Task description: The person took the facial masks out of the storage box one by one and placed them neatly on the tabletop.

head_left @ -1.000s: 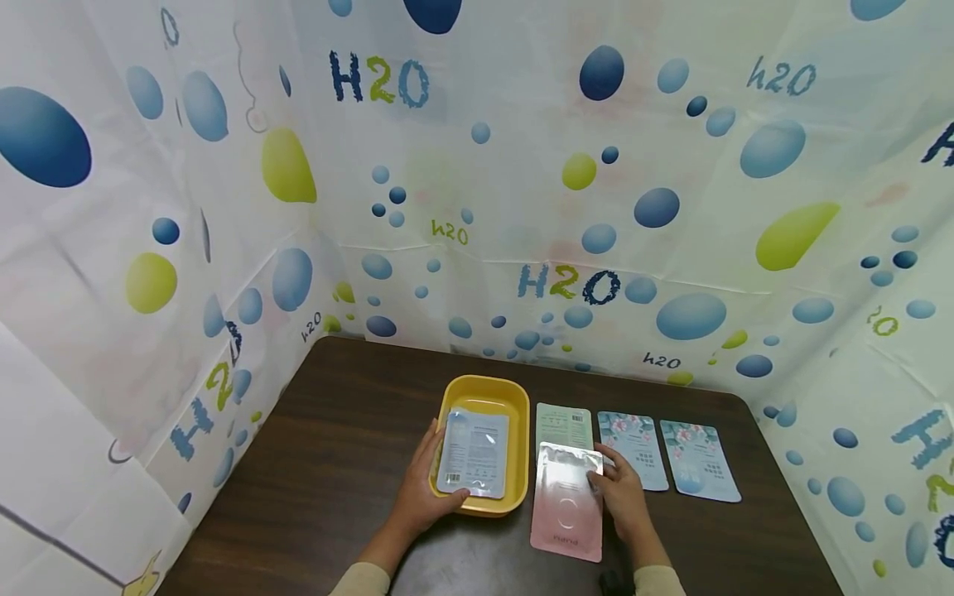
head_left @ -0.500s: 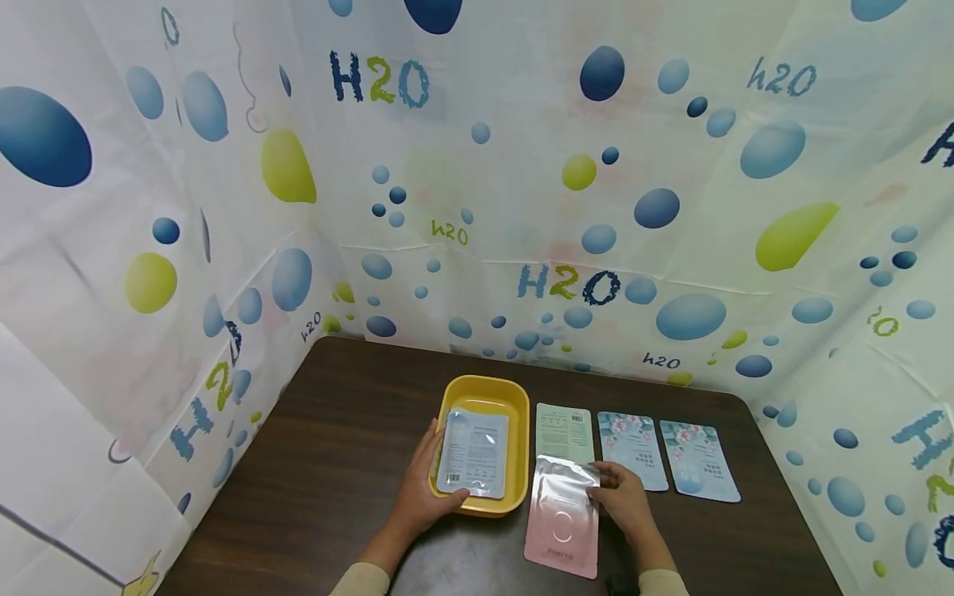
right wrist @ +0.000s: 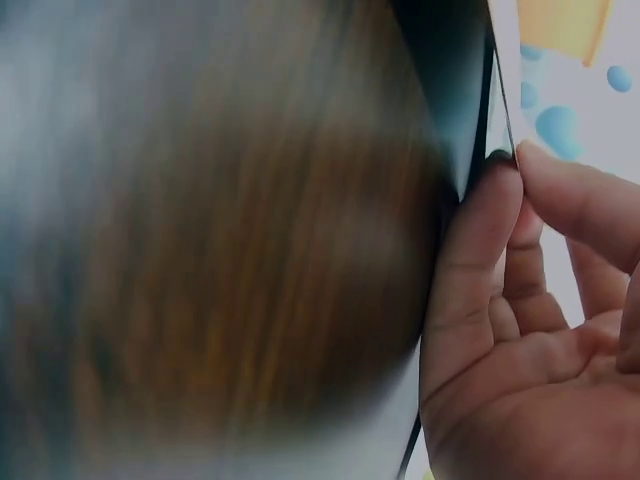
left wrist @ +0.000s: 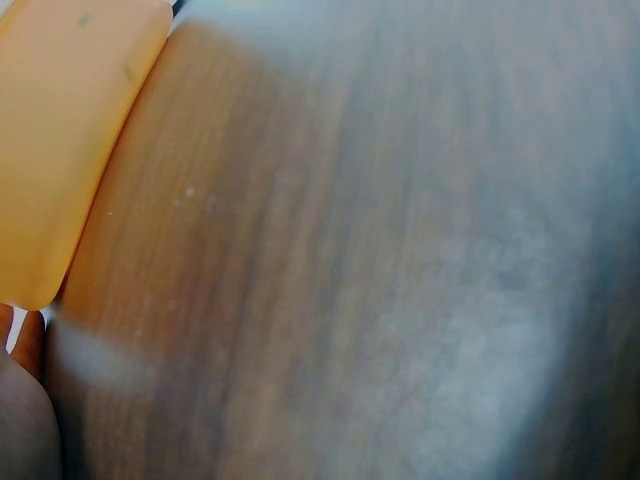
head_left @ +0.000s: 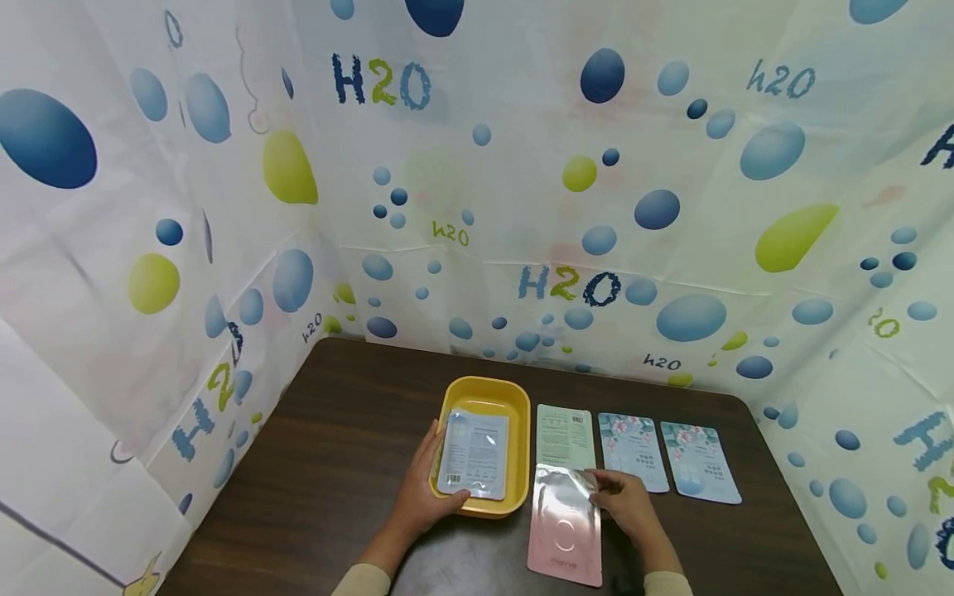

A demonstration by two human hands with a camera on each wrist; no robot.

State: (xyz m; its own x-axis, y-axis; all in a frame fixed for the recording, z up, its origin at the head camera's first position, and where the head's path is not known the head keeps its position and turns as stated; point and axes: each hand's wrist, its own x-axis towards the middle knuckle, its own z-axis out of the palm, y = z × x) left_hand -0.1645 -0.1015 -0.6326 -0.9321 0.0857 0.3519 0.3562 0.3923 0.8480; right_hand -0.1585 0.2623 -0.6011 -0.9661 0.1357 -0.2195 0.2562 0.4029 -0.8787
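Observation:
My left hand point(head_left: 419, 495) holds the yellow tray point(head_left: 518, 439) at its left side, fingers along the outer wall and thumb over the front rim. Inside the tray lies a silvery-blue sheet mask packet point(head_left: 475, 455). With thumb and fingers, my right hand point(head_left: 628, 507) pinches the upper right edge of a pink and silver sheet mask packet point(head_left: 564, 530). That packet's top end meets the lower end of a green packet point(head_left: 564, 434). The right wrist view shows the pinch on a thin edge; in the left wrist view only part of the hand point(left wrist: 25, 410) shows below the tray.
Two pale blue floral packets point(head_left: 633, 451) lie flat to the right of the green one. All rest on a dark wooden table point(head_left: 358, 414). A white curtain point(head_left: 484, 182) with coloured dots hangs behind the table and along both sides.
The pink packet has moved toward the front edge of the table in my right hand, uncovering more of the green packet. My left hand and the tray have stayed put.

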